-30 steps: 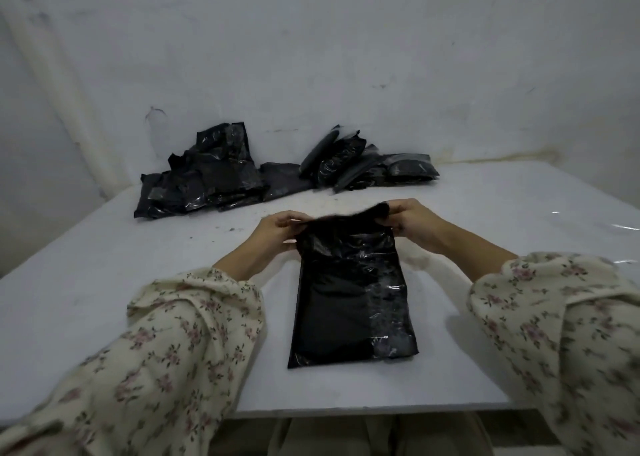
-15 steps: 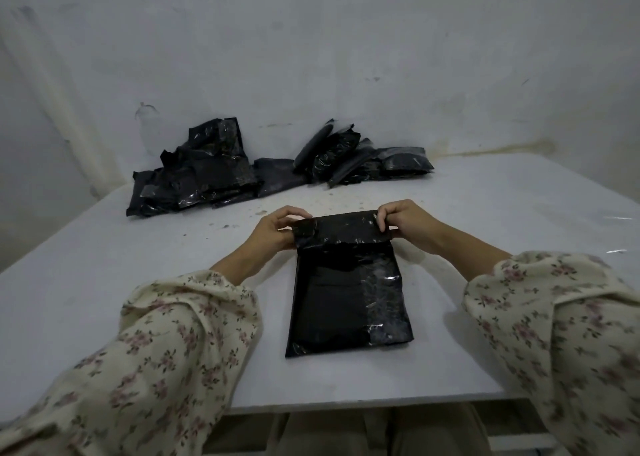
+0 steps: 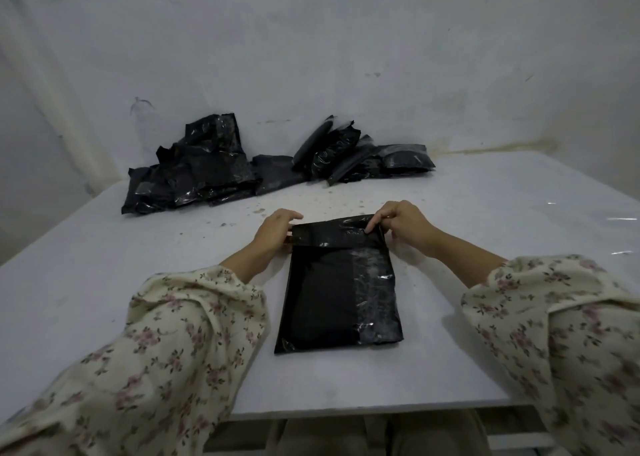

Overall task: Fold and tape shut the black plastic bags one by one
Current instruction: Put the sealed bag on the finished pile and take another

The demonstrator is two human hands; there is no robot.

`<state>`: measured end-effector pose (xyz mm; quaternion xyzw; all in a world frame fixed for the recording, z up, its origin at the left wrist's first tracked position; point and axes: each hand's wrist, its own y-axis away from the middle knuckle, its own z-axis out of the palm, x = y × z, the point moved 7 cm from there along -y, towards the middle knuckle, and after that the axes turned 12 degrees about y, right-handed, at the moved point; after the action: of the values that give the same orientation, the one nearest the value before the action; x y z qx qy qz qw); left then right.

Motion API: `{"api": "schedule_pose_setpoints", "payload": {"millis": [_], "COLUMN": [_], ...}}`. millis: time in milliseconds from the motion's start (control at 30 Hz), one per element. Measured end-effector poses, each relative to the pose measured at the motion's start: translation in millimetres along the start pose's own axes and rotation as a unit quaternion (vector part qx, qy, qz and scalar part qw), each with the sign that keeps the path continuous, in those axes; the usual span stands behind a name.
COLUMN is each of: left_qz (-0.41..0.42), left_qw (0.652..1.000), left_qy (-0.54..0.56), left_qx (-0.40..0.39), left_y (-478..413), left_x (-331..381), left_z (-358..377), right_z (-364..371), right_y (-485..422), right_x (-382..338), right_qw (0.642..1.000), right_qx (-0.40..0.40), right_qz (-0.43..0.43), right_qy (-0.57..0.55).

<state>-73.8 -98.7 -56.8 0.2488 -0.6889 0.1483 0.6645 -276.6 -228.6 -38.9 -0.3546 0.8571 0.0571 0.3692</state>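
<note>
- Since the earlier frame, the flap point(image 3: 329, 234) has been folded flat onto the black bag point(image 3: 332, 299), which is laid at the near middle of the table point(image 3: 485, 317).
- Other bags point(image 3: 207, 171) are heaped at the table's far edge.
- Each grip, left hand point(image 3: 273, 234) and right hand point(image 3: 401, 225), is pinched on a flap end.
- No tape is seen, so taping is judged outstanding.

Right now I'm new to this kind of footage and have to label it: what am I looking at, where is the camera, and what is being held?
There is no machine here: a person works with two bare hands. The single picture comes from a camera worn on the person's head, looking forward and down, so the flowered sleeves enter from below. On the white table lies a black bag with its top flap folded over. The left hand grips the fold's left end; the right hand pinches its right end. Further back, by the wall, lies a pile of black bags.
</note>
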Motion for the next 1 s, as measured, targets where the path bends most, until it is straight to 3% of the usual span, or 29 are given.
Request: {"api": "schedule_pose_setpoints", "payload": {"millis": [133,233,333,400,533,633,800,1000], "left_qz": [-0.018,-0.031,-0.023,-0.013,0.003,0.007,-0.056,-0.09], "left_qw": [0.999,0.997,0.993,0.991,0.984,0.983,0.979,0.969], "left_qy": [0.006,0.069,0.113,0.134,0.176,0.183,0.194,0.205], "left_qx": [-0.041,-0.029,-0.024,-0.017,-0.001,-0.004,-0.031,-0.107], "left_y": [2,2,3,6,10,11,13,18], "left_x": [-4,-9,-10,-9,-5,-3,-11,-8], "left_z": [-1,-1,-1,0,2,0,0,3], "right_z": [2,5,9,14,20,23,23,17], "right_y": [3,9,13,16,19,19,20,19], "right_x": [-5,-6,-2,-2,-9,-6,-12,-17], "right_qw": [0.999,0.991,0.95,0.924,0.946,0.963,0.952,0.948], "right_qx": [-0.014,-0.039,-0.048,-0.08,-0.161,-0.134,-0.077,-0.07], "right_qz": [-0.01,0.035,0.132,0.186,0.179,0.185,0.169,0.134], "right_qy": [-0.037,-0.126,-0.28,-0.326,-0.219,-0.145,-0.243,-0.281]}}
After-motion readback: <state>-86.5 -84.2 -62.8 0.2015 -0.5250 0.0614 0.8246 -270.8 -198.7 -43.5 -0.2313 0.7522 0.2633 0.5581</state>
